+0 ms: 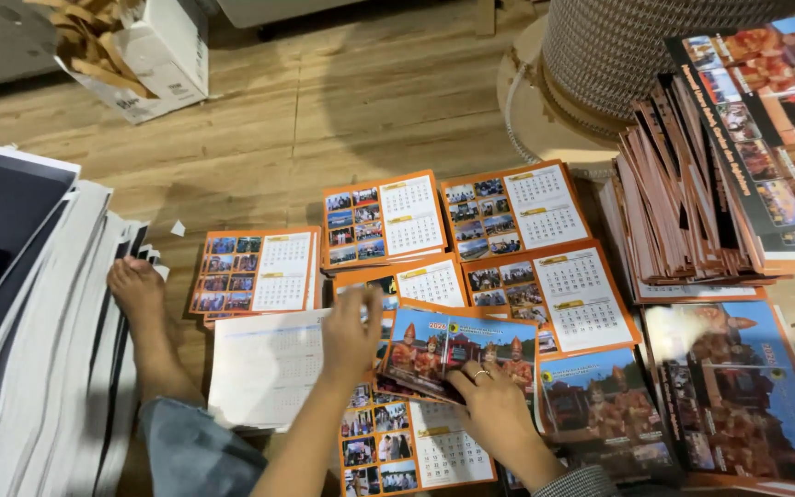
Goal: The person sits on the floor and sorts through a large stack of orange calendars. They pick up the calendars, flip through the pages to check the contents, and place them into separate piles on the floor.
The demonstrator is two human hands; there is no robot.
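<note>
Wooden floor (pixel 324 101) covered in stacks of orange calendar sheets (pixel 517 207); tall leaning pile (pixel 683 212) at right edge. Step, judging: collating. Left hand (pixel 350 336), fingers spread, lies flat on the white sheet (pixel 264 368). Right hand (pixel 494 410) pinches the cover page (pixel 457 350) near the bottom edge. Squaring edges seems next.

a white cardboard box (pixel 144 57), open and stuffed with brown paper scraps, stands top left on the floor.
</note>
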